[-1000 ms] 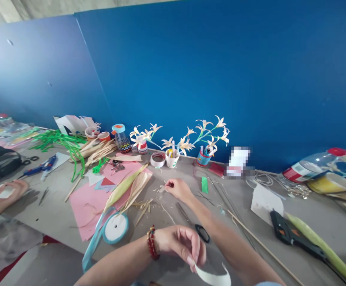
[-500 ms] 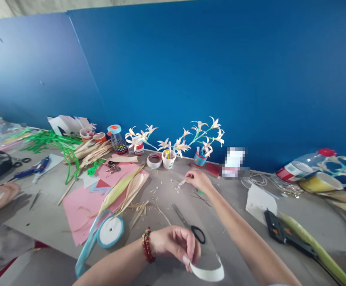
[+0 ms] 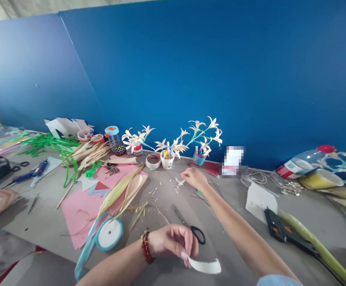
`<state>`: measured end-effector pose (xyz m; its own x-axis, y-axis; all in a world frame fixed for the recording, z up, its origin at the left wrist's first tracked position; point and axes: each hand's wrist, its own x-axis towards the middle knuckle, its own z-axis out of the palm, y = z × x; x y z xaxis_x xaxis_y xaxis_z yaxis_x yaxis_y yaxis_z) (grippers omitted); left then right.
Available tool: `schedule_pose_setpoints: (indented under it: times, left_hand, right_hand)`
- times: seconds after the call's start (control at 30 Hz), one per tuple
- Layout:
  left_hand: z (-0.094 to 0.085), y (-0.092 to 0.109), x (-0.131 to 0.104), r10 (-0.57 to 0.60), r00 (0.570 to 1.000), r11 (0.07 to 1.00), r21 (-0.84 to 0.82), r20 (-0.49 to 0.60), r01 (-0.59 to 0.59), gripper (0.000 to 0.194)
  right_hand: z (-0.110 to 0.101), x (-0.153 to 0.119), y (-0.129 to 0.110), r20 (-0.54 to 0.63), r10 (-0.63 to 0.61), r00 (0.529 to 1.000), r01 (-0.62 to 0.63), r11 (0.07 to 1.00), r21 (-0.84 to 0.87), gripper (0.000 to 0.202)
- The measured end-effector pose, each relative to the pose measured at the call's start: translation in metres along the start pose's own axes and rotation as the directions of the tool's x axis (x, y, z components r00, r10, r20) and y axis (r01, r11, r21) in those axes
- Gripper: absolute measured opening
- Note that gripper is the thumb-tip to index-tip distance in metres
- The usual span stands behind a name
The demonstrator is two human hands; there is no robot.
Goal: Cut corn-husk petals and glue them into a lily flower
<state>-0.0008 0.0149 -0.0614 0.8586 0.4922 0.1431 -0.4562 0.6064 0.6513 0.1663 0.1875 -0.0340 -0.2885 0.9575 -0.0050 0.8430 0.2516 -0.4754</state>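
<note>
My left hand (image 3: 177, 244), with a red bead bracelet (image 3: 147, 246) at the wrist, pinches one end of a curved cream strip (image 3: 205, 266) above the near part of the table. Farther off, my right hand (image 3: 194, 178) is closed near the table top; whatever its fingertips hold is too small to make out. Small pale pieces (image 3: 179, 181) lie just left of its fingers. Scissors (image 3: 197, 234) with black handles rest beyond my left hand. Cups with pale paper-like flowers (image 3: 167, 161) stand past my right hand.
Pink sheets (image 3: 80, 214), a ribbon roll (image 3: 110, 234) and dry husks (image 3: 128, 190) lie on the left. A black glue gun (image 3: 289, 234), a white sheet (image 3: 259, 198) and a plastic bottle (image 3: 306, 159) are on the right. Another person's hand (image 3: 0, 200) shows at the far left.
My right hand has let go of a small pale piece, which now lies beside its fingers. My left hand still holds the strip, which hangs slightly lower left in view.
</note>
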Motion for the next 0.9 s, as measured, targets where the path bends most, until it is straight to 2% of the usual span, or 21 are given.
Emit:
schedule_pose_setpoints:
  times: [0.13,0.23,0.3,0.4,0.43,0.5,0.6,0.67,0.8,0.9]
  left_hand:
    - [0.005,0.002,0.004,0.104,0.986,0.994,-0.029,-0.131,-0.109,0.027]
    - [0.009,0.006,0.007,0.225,0.928,0.963,-0.074,-0.295,-0.257,0.022]
    - [0.012,0.010,0.008,0.261,0.895,0.946,-0.089,-0.361,-0.312,0.022]
    - [0.016,0.015,0.008,0.253,0.883,0.943,-0.101,-0.395,-0.316,0.027]
    - [0.018,0.015,0.008,0.247,0.881,0.945,-0.101,-0.402,-0.311,0.028]
    - [0.021,0.015,0.008,0.233,0.880,0.952,-0.087,-0.414,-0.293,0.029]
    - [0.022,0.009,0.008,0.203,0.876,0.971,-0.024,-0.438,-0.237,0.026]
    - [0.021,0.004,0.008,0.190,0.874,0.980,0.030,-0.447,-0.197,0.024]
    - [0.016,0.002,0.006,0.171,0.893,0.980,0.169,-0.416,-0.109,0.023]
    - [0.014,0.008,0.005,0.229,0.875,0.951,0.289,-0.426,-0.108,0.023]
  right_hand:
    - [-0.015,-0.027,-0.002,-0.073,-0.024,0.997,0.029,0.997,0.068,0.019]
    - [-0.021,-0.070,0.000,-0.105,-0.045,0.993,0.060,0.988,0.142,0.022]
    - [-0.020,-0.107,0.001,-0.127,-0.034,0.991,0.057,0.982,0.178,0.027]
    - [-0.012,-0.162,-0.005,-0.289,0.096,0.952,0.007,0.942,0.335,0.030]
    - [-0.009,-0.177,-0.011,-0.314,0.122,0.942,0.009,0.923,0.385,0.029]
    - [-0.004,-0.198,-0.028,-0.298,0.104,0.949,0.059,0.869,0.491,0.025]
    - [0.001,-0.206,-0.055,-0.270,0.102,0.957,0.097,0.767,0.635,0.020]
    - [0.003,-0.201,-0.066,-0.271,0.162,0.949,0.087,0.690,0.718,0.021]
    - [0.002,-0.190,-0.068,-0.182,0.255,0.950,0.008,0.563,0.826,0.031]
    - [0.001,-0.187,-0.064,-0.127,0.225,0.966,-0.024,0.566,0.824,0.032]
